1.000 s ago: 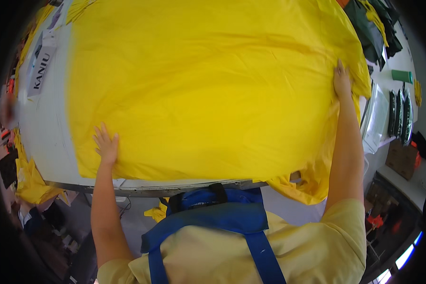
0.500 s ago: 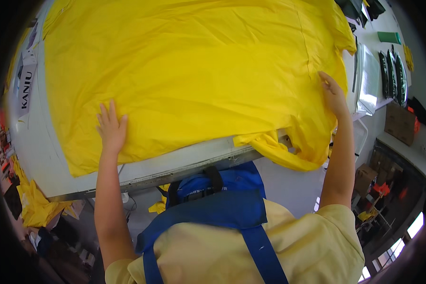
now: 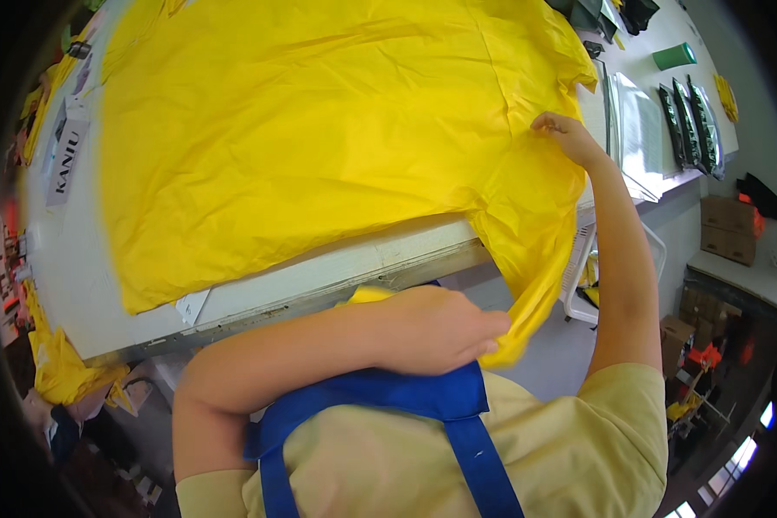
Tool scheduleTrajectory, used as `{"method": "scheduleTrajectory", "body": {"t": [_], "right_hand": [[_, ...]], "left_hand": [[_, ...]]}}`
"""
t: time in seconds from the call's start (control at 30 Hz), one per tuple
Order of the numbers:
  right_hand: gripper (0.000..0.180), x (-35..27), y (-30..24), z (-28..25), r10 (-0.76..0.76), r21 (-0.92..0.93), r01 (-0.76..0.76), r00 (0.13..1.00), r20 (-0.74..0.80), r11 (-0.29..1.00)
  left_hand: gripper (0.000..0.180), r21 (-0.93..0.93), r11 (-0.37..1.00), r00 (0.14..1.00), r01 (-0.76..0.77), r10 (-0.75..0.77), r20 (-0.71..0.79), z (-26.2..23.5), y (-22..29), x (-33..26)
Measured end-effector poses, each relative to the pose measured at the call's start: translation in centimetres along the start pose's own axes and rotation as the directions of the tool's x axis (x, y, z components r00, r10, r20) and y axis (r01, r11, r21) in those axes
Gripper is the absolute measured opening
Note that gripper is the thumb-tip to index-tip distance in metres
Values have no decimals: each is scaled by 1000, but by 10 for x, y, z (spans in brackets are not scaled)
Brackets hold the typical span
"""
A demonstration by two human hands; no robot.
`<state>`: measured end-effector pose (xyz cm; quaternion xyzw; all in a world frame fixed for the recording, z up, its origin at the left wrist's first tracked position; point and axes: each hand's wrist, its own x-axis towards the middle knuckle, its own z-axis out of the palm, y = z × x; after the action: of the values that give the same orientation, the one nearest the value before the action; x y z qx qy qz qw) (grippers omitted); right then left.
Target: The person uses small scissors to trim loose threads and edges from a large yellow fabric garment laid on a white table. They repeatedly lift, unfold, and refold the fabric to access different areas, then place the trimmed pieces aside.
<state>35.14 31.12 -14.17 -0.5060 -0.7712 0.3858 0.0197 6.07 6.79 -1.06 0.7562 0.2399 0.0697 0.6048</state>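
A large yellow garment (image 3: 311, 147) of thin, crinkled fabric lies spread over the white table (image 3: 354, 263). Its sleeve-like part hangs off the front edge at the right, pulled toward my body. My left hand (image 3: 445, 330) is crossed over in front of my chest, closed on the lower end of that hanging part. Farther up, my right hand (image 3: 571, 140) has its fingers bent together on the fabric beside a long seam, seemingly pinching it.
Several dark packets (image 3: 692, 128), clear plastic sheets (image 3: 637, 129) and a green roll (image 3: 673, 56) lie at the right. A white card box (image 3: 67, 160) is on the left. A white chair (image 3: 583, 268) stands below the right table edge. Yellow cloth (image 3: 65, 363) hangs at the lower left.
My left hand has left the garment's left side and crossed to the right, taking hold of the hanging part, now stretched toward me. My right hand has shifted slightly left, its fingers more bent.
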Motion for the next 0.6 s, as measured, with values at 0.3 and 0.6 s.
{"method": "scheduleTrajectory", "body": {"t": [0.3,0.6], "right_hand": [[21,32,37,-26,110,-204,-48,947,303,978],[29,66,80,-100,86,-597,-52,996,28,801]], "left_hand": [[31,-785,538,774,-306,-340,-534,-55,5,-108],[22,-881,384,694,-276,-555,-459,-14,-30,-141]]}}
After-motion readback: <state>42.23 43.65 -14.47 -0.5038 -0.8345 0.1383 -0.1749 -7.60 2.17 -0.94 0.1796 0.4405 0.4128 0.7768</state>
